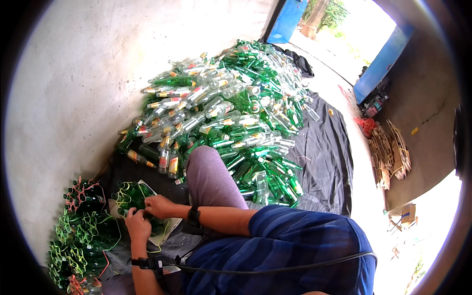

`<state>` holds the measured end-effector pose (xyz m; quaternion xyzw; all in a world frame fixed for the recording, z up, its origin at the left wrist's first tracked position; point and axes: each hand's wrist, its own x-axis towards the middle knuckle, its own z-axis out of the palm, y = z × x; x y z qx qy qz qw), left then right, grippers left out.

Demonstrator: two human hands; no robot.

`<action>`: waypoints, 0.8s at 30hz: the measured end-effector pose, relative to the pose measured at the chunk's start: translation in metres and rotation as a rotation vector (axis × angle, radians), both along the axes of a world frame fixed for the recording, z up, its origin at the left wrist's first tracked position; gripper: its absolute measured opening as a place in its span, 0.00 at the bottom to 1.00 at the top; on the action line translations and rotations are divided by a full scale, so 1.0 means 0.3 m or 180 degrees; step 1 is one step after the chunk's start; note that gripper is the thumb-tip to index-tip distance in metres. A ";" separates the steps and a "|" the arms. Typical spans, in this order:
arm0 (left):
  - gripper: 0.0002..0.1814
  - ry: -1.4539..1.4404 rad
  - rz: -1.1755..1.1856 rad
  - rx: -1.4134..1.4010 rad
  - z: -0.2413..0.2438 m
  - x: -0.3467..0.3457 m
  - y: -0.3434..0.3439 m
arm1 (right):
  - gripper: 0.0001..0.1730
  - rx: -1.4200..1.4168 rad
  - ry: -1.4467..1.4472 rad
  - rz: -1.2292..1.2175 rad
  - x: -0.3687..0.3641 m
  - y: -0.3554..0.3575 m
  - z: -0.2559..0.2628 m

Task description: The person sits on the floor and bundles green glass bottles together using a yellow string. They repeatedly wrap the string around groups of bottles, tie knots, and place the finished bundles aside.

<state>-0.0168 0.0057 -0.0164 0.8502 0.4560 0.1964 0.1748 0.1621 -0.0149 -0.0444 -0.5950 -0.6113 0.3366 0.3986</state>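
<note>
Green glass bottles (137,196) lie bunched together on a pale board (170,232) before me, with yellow-green plastic strapping (123,199) looped around their necks. My right hand (159,206) is bent over the near side of this bunch, its fingers curled; what they grip is too small to tell. Close beside it, my left hand (138,223) has its thumb and fingers at the bottles and strapping. The fingertips of both hands are partly hidden, so their exact hold does not show.
Bundles of green bottles tied with pink and green strapping (79,228) stand along the wall at left. A large heap of loose clear and green bottles (236,107) covers the black sheet (324,147) ahead. Flattened cardboard (383,155) and red strapping (366,126) lie at right. A cable crosses my shirt.
</note>
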 end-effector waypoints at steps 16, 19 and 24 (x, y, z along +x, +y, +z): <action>0.13 0.0162 0.0240 -0.0346 0.007 0.011 0.000 | 0.11 -0.0128 0.0035 -0.0144 0.029 -0.007 -0.026; 0.13 0.0113 0.0239 -0.0152 0.030 0.021 -0.011 | 0.11 -0.0115 0.0070 -0.0207 0.032 -0.008 -0.039; 0.15 0.0119 0.0213 -0.0199 0.030 0.013 -0.009 | 0.10 -0.0429 0.0097 -0.0105 0.040 -0.007 -0.044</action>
